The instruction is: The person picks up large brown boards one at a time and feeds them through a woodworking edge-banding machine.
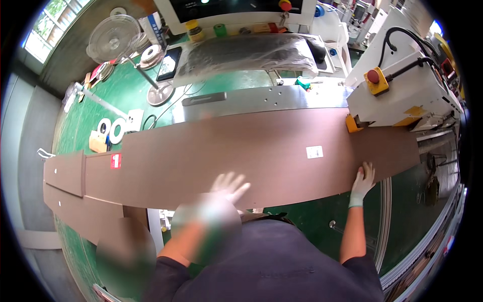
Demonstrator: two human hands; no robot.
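Observation:
A long brown panel (pixel 221 156) stretches across the workbench in front of me, with a small white label (pixel 314 152) towards its right end. My left hand (pixel 230 187), in a pale glove, is over the panel near its front edge, fingers spread and holding nothing. Whether it touches the surface I cannot tell; the wrist is smeared. On the right, my right hand (pixel 364 181), also gloved, grips the panel's front edge. The panel's right end lies beneath the head of a white machine (pixel 402 95).
More brown panels (pixel 65 173) lie at the left, one with a red label (pixel 115 161). Behind stand a metal bench strip (pixel 246 100), a plastic-wrapped board (pixel 246 53), a fan (pixel 114 43) and tape rolls (pixel 117 132). A red stop button (pixel 373 76) sits on the machine.

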